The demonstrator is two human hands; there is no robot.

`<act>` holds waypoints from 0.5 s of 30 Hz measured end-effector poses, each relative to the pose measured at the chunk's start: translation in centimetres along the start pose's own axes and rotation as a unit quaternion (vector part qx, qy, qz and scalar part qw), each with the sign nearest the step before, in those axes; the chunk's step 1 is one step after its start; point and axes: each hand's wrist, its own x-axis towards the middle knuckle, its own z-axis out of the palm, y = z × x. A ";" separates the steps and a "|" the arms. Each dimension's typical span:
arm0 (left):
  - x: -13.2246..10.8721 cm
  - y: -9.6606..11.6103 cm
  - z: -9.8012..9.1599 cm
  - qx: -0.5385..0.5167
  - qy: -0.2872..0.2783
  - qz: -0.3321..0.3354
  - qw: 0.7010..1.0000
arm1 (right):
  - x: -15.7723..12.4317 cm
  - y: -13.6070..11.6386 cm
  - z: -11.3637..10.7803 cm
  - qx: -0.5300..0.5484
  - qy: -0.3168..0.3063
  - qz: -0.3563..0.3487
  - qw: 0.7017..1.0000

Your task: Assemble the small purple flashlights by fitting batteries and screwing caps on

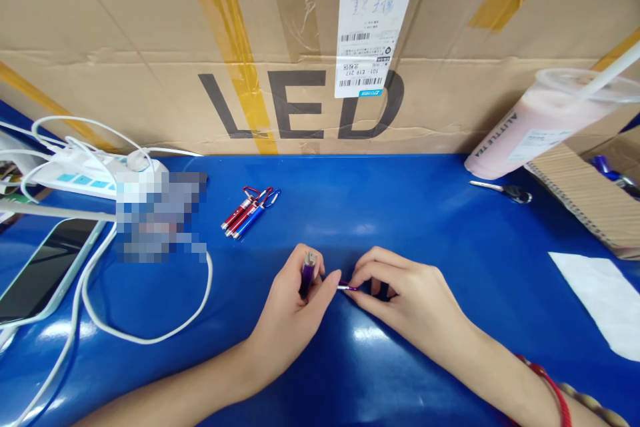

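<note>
My left hand [293,303] is closed around a small purple metal penlight [307,277], its silver end pointing up. Between my two hands shows a thin purple-and-silver carabiner clip [347,287]. The fingertips of my right hand [415,287] pinch one end of this clip, while my left thumb lies at its other end. My fingers hide whether the clip is joined to the penlight. Farther back on the blue table [350,207] lie red penlights [241,213] and a blue penlight [249,221], side by side with carabiners on them.
Behind stands a large cardboard box [300,33]. At left are a white power strip [90,173], loose cables [145,340], a phone [55,267] and a blurred patch. A pink drink cup [535,127], a key [505,192], a cardboard tray [575,193] and white paper [600,300] occupy the right.
</note>
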 end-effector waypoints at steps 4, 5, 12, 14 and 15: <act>-0.1 0.2 0.0 -0.006 0.009 -0.007 1.000 | -0.3 -0.1 0.2 0.057 0.055 -0.022 0.997; -0.1 0.2 0.0 -0.010 0.007 -0.006 1.000 | -0.3 -0.1 0.2 0.065 0.065 -0.029 0.995; -0.1 0.2 -0.3 -0.004 -0.030 -0.028 0.999 | -0.2 -0.3 0.3 0.051 0.099 -0.070 0.991; 0.0 0.2 -0.3 -0.004 -0.033 -0.031 0.999 | -0.2 -0.3 0.3 0.043 0.095 -0.080 0.991; 0.0 0.2 -0.3 -0.008 -0.033 -0.032 0.999 | -0.2 -0.2 0.2 0.041 0.091 -0.086 0.991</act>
